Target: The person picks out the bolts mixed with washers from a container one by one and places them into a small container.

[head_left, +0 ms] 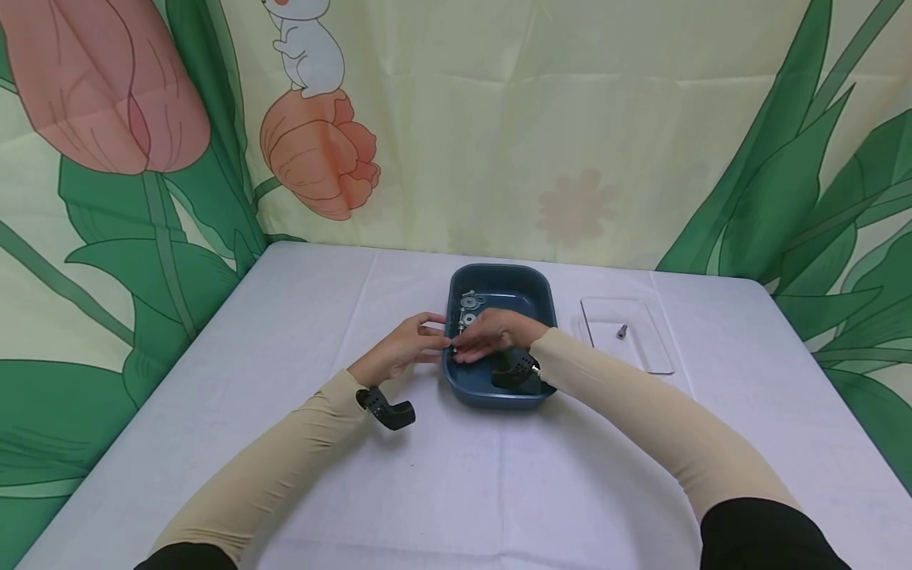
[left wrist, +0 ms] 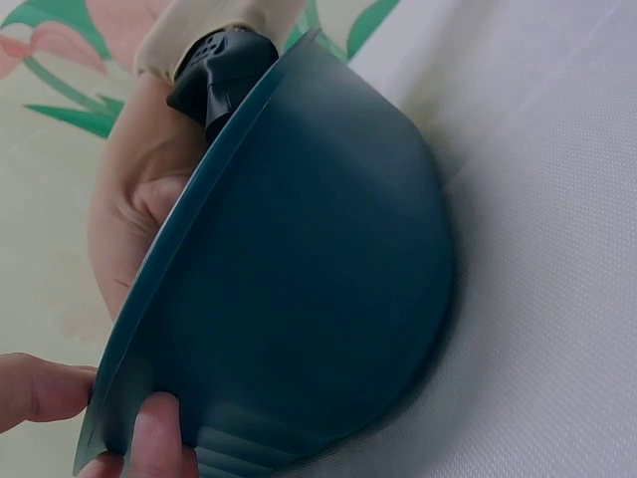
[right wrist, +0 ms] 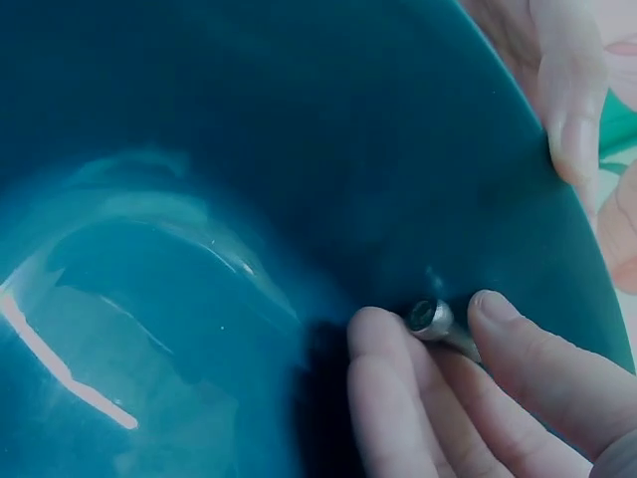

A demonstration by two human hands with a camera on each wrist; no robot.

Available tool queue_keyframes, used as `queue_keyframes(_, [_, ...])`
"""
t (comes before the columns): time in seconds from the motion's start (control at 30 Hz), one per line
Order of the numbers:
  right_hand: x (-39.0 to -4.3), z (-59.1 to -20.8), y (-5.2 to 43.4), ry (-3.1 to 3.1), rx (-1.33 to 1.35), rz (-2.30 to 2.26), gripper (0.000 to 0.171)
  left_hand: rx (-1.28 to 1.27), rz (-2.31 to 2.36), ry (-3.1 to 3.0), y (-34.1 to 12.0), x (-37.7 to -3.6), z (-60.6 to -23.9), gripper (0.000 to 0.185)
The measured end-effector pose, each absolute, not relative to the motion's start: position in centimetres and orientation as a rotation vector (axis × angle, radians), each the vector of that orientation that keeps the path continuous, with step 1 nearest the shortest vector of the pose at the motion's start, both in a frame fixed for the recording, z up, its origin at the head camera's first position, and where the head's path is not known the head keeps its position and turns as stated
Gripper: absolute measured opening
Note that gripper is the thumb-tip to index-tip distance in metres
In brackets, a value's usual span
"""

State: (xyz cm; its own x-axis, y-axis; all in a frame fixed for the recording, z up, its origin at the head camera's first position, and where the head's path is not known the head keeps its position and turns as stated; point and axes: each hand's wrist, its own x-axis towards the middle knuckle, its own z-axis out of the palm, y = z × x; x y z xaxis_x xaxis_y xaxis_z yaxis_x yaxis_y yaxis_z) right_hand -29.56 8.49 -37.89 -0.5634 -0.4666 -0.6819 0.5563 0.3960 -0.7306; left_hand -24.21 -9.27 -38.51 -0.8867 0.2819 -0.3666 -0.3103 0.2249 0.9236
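A deep blue plastic bin [head_left: 499, 398] stands on the table, tilted looking in the wrist views. My left hand [head_left: 399, 350] pinches its left rim, with the thumb at the edge and fingertips [left wrist: 157, 438] against the outer wall. Inside the bin, my right hand [head_left: 495, 332] holds a small metal socket-head bolt [right wrist: 430, 319] between thumb and fingers, close to the left wall. Beyond that hand, several washers and other small metal parts [head_left: 470, 302] lie along the bin's left side. The right wrist partly hides the bin's floor.
Right of the bin lies a shallow clear tray [head_left: 664, 348] with another small bolt [head_left: 622, 332] in it. A white cloth covers the table [head_left: 427, 491]. Behind it hangs a curtain [head_left: 484, 158] printed with flowers and a rabbit.
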Motion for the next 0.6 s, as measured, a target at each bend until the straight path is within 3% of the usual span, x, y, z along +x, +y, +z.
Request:
queue_keyframes(0.3, [-29.65, -38.18, 8.24, 1.793, 0.110, -1.358, 0.008, -0.019, 1.707, 2.035, -9.38, -24.22, -38.58, 0.053])
queue_keyframes(0.6, [-29.91, -37.96, 8.37, 1.928, -0.009, -1.328, 0.013, -0.044, 1.697, 2.048, -9.32, -24.23, -38.60, 0.051])
